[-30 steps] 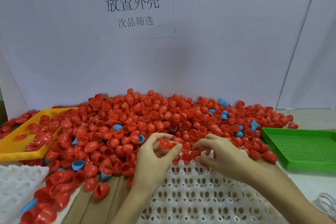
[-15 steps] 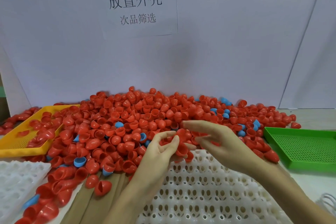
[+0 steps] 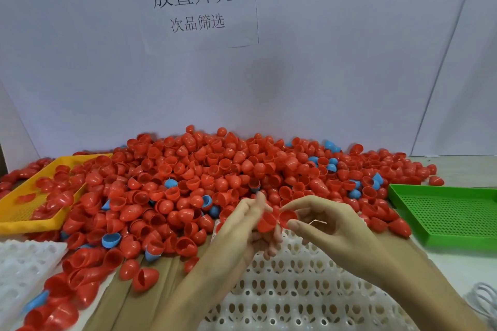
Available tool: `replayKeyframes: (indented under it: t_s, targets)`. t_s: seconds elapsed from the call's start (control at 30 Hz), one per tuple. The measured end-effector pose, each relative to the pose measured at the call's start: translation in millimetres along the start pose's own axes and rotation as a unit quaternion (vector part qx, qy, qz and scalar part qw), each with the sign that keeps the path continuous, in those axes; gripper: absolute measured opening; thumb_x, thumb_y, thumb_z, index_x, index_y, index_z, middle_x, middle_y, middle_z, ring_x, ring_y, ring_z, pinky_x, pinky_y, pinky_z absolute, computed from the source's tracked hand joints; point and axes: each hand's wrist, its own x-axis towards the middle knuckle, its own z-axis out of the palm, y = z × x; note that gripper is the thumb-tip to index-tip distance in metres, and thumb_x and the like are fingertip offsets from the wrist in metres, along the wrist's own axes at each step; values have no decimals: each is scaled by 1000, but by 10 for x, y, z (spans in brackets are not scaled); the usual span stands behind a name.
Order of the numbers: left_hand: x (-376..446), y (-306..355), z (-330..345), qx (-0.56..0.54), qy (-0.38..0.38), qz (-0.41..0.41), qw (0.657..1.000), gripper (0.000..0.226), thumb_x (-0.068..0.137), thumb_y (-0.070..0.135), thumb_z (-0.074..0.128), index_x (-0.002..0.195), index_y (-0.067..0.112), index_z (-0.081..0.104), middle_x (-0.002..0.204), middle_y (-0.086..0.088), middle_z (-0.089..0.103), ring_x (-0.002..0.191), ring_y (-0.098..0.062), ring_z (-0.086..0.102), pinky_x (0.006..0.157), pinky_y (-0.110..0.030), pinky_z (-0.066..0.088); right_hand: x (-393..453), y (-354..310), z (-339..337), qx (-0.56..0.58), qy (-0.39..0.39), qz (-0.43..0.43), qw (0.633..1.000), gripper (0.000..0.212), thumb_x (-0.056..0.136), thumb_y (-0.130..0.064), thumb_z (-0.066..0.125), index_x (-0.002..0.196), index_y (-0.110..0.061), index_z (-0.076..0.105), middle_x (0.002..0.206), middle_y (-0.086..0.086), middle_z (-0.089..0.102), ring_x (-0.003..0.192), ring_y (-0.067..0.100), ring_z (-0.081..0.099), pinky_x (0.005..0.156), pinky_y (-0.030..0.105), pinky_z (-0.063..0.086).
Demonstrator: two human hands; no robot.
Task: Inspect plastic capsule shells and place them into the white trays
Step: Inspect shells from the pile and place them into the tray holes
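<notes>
A big heap of red capsule shells point(image 3: 220, 172), with a few blue ones mixed in, covers the table's middle. My left hand point(image 3: 242, 225) holds a red shell point(image 3: 266, 221) at its fingertips, just above the far edge of a white tray point(image 3: 295, 290) with rows of holes. My right hand point(image 3: 330, 228) pinches a second red shell point(image 3: 288, 216) between thumb and forefinger, close beside the first. Both hands hover together at the heap's near edge. A second white tray point(image 3: 24, 263) lies at the lower left.
A yellow perforated tray point(image 3: 27, 225) holding some red shells sits at the left. A green perforated tray point(image 3: 451, 212) stands at the right. Brown cardboard point(image 3: 150, 301) shows between the white trays. A white wall with a printed paper sign rises behind the heap.
Both hands have drawn back from the heap toward the white tray, each with a red shell. The camera view has tilted down slightly.
</notes>
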Motion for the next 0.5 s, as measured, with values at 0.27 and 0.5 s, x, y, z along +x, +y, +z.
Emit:
replayKeyframes:
  t_s: [0.27, 0.5]
  targets:
    - [-104, -11, 90, 157, 20, 59, 986, 45, 101, 56, 51, 103, 16, 73, 73, -2, 65, 63, -13, 54, 60, -23, 48, -69, -68, -38, 30, -52, -7, 998, 22, 99, -25, 74, 120, -27, 71, 103, 5, 73, 91, 26, 73, 76, 34, 62]
    - [-111, -26, 136, 184, 18, 84, 979, 39, 96, 57, 56, 116, 26, 70, 66, 4, 64, 58, -8, 59, 59, -18, 49, -101, -60, 58, -91, -38, -71, 993, 29, 95, -10, 77, 112, -33, 74, 91, -11, 77, 83, 15, 76, 74, 24, 60]
